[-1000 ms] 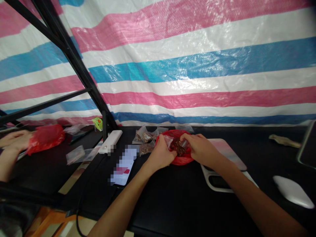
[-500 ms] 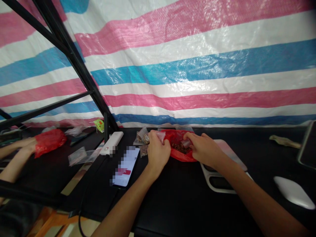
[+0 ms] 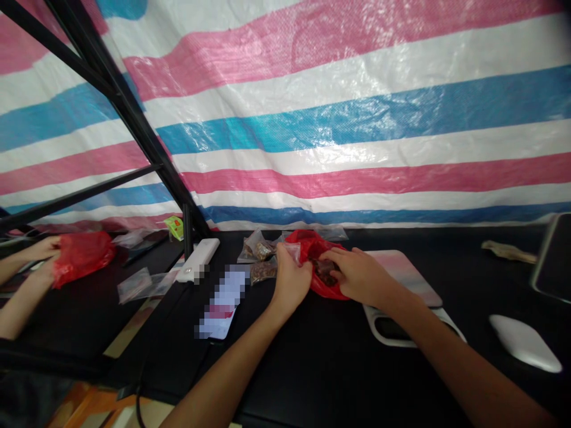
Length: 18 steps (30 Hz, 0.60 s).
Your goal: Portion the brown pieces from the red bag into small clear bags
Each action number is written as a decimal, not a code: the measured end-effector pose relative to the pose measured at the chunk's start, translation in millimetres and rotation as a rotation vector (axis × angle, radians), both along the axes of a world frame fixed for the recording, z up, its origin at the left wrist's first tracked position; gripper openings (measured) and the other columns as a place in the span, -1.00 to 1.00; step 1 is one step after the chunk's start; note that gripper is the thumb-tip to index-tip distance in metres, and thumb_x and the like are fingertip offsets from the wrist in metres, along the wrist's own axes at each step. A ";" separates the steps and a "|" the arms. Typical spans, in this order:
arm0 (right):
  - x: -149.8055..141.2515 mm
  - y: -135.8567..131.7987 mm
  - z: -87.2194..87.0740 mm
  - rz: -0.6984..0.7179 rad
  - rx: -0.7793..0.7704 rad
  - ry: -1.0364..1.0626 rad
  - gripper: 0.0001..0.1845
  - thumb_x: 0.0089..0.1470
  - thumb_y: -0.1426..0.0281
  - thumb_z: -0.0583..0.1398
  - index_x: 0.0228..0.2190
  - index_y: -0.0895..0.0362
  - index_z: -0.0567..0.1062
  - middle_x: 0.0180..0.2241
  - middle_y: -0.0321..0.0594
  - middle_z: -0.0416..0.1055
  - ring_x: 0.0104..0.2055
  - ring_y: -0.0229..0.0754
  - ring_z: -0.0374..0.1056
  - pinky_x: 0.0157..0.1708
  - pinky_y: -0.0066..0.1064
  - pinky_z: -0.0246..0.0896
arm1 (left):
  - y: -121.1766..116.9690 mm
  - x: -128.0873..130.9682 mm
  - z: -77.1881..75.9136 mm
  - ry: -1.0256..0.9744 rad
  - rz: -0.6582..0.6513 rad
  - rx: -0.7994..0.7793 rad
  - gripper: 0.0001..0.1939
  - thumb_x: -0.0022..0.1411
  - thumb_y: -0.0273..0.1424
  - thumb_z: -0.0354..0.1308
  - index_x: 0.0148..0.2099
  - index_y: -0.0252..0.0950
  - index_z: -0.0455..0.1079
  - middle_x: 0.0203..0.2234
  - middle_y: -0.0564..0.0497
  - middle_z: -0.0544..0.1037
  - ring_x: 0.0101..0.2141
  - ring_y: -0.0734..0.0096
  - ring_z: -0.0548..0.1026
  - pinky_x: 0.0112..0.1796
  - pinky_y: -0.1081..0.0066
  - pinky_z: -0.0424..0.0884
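Note:
My left hand [image 3: 291, 283] pinches a small clear zip bag [image 3: 293, 252] at the rim of a crumpled red plastic bag [image 3: 331, 287]. My right hand [image 3: 360, 276] reaches across from the other side, its fingertips pressed into the red bag's mouth over dark brown pieces [image 3: 326, 271]. Whatever those fingertips hold is hidden. Just left of my left hand lie clear bags filled with brown pieces [image 3: 263, 273].
The black table holds a white power bank [image 3: 197, 260], a phone [image 3: 222, 304] with a blurred screen, a pink-and-white pad [image 3: 404, 276] and a white mouse [image 3: 524, 343]. At left, a black-framed pane [image 3: 89, 267] seems to mirror hands and a red bag. Striped tarpaulin stands behind.
My hands have drawn closer together, with the left moving right. The red bag has bunched up between them, and the clear piece at my right fingertips no longer shows.

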State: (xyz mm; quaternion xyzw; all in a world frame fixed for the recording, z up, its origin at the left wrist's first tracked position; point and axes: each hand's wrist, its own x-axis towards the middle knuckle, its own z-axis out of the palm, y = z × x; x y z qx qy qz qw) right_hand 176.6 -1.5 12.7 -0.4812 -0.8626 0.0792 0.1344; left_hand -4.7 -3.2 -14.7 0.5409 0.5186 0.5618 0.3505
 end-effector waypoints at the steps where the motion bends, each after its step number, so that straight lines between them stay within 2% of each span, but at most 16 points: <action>1: -1.1 -0.2 -0.3 -0.001 -0.018 0.009 -0.61 0.08 0.55 0.17 -0.06 0.01 0.50 -0.04 -0.26 0.60 -0.04 -0.08 0.49 -0.10 -0.26 0.02 | 1.8 0.3 -1.1 -0.049 0.007 -0.020 -0.54 -0.01 -0.66 0.17 -0.10 -0.21 0.13 -0.20 0.04 0.43 -0.16 0.34 0.48 -0.01 0.27 0.41; 5: -5.6 -1.9 1.8 -0.017 -0.043 0.048 -0.65 0.05 0.56 0.19 -0.13 0.00 0.51 -0.16 -0.31 0.62 -0.14 -0.12 0.50 -0.11 -0.28 0.03 | 5.4 2.0 -2.1 -0.180 0.014 -0.066 -0.59 0.04 -0.64 0.12 -0.09 -0.22 0.14 -0.23 0.05 0.46 -0.23 0.37 0.49 -0.12 0.32 0.44; 7: -6.9 -2.8 4.0 -0.035 -0.044 0.059 -0.66 0.07 0.56 0.19 -0.13 0.00 0.50 -0.19 -0.31 0.63 -0.18 -0.12 0.51 -0.15 -0.30 0.05 | 3.8 1.4 0.7 -0.131 0.042 -0.049 -0.65 0.10 -0.60 0.11 -0.09 -0.22 0.15 -0.22 0.04 0.46 -0.23 0.36 0.49 -0.11 0.32 0.43; 12: -5.0 -0.3 5.9 -0.092 -0.023 0.099 -0.69 0.18 0.52 0.17 -0.04 0.06 0.46 -0.23 -0.21 0.64 -0.21 -0.07 0.53 -0.19 -0.31 0.13 | -6.8 -6.4 15.2 0.416 0.188 0.075 -0.83 0.24 -0.46 0.13 -0.13 -0.19 0.23 -0.17 -0.01 0.43 -0.15 0.26 0.45 -0.04 0.24 0.38; 15: -2.1 5.2 3.9 -0.110 0.011 0.237 -0.66 0.20 0.51 0.17 0.01 0.06 0.43 -0.09 -0.16 0.62 -0.06 -0.04 0.53 -0.07 -0.28 0.21 | -9.0 -10.2 19.3 0.638 0.155 0.203 -0.78 0.18 -0.52 0.15 -0.13 -0.18 0.28 -0.15 -0.05 0.47 -0.04 0.14 0.41 0.03 0.19 0.36; 18: -0.5 9.0 3.2 -0.061 0.053 0.411 -0.64 0.20 0.50 0.18 0.03 0.03 0.41 0.01 -0.17 0.58 0.07 -0.04 0.48 0.05 -0.21 0.25 | -6.8 -11.3 16.3 0.737 0.073 0.237 -0.69 0.15 -0.58 0.16 -0.07 -0.19 0.33 -0.13 -0.07 0.53 -0.01 0.09 0.39 0.05 0.15 0.36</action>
